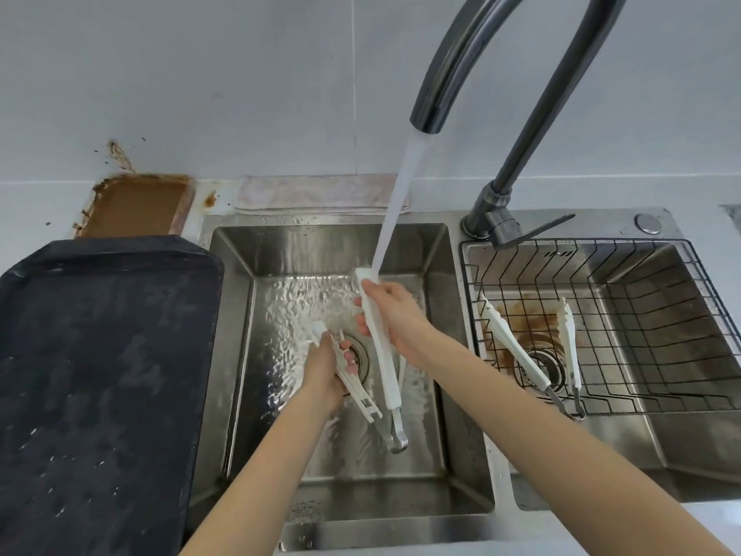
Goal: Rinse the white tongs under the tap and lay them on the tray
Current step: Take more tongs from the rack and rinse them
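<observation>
I hold one pair of white tongs (384,367) spread open over the left sink basin (431,355). My right hand (395,315) grips one arm near its tip, and the tap's (431,110) running water strikes that tip. My left hand (326,373) grips the other arm (355,389). The metal hinge end (395,437) points toward me. The black tray (96,375) lies on the counter to the left of the sink and is wet.
A second pair of white tongs (517,351) lies in the wire basket (641,327) in the right basin. A rust-brown dirty tray (136,206) and a folded cloth (312,192) sit behind the sink against the wall.
</observation>
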`<state>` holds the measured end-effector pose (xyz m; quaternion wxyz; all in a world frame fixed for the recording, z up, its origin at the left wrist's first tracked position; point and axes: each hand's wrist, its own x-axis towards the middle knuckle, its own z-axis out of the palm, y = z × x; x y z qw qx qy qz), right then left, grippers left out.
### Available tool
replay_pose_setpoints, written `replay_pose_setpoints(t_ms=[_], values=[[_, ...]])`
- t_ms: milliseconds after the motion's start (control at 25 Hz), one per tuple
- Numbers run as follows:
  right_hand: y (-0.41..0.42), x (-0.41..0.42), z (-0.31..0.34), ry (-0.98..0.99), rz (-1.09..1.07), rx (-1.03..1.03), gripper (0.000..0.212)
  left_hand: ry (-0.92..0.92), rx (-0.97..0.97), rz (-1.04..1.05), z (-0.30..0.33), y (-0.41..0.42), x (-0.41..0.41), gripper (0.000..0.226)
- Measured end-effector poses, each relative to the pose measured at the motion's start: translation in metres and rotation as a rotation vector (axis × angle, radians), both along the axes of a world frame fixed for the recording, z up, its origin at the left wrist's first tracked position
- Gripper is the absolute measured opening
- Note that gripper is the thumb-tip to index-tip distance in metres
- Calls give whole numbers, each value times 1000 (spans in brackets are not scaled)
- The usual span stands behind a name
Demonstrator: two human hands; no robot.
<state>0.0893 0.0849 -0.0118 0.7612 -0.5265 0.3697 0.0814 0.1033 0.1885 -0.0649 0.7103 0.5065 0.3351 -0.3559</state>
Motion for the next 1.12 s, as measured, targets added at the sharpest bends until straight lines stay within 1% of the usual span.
replay_pose_setpoints(t_ms=[80, 120, 160, 200, 320, 480, 520, 600, 720, 800, 840, 920, 1000, 1080, 1120], values=[[1, 2, -7, 3, 35, -250, 51, -168, 145, -37, 7, 1, 1, 21], [1, 3, -10, -12, 37, -352, 52, -262, 202, -37, 11, 2, 1, 18], [0, 5, -12, -23, 25, -413, 48, -353, 236, -26, 17, 3, 1, 15], [-1, 7, -14, -24, 10, -429, 43, -434, 249, -11, 24, 4, 1, 13], [-1, 11, -15, 11, -15, -326, 35, -632, 281, -22, 44, 6, 5, 15], [1, 16, -13, -34, -209, 48, 21, -821, 323, -137, 61, 5, 9, 15], [1, 17, -13, -53, -226, 68, 21, -852, 319, -167, 63, 4, 7, 15], [3, 22, -15, -44, -228, -4, 27, -890, 321, -205, 67, 2, 1, 18], [4, 25, -19, 79, -264, -173, 37, -915, 351, -230, 71, -5, -6, 16], [3, 27, -21, 116, -260, -248, 39, -905, 346, -223, 73, -9, -7, 15], [3, 27, -21, 116, -225, -288, 37, -894, 334, -209, 74, -11, -7, 15], [4, 27, -21, 57, -110, -365, 27, -868, 339, -173, 74, -11, -4, 14], [5, 25, -19, -75, -55, -369, 22, -853, 343, -144, 73, -7, 1, 14], [5, 23, -16, -177, -105, -323, 17, -852, 323, -129, 72, -3, 2, 15], [5, 23, -14, -189, -140, -316, 14, -855, 312, -129, 72, -2, 1, 15]])
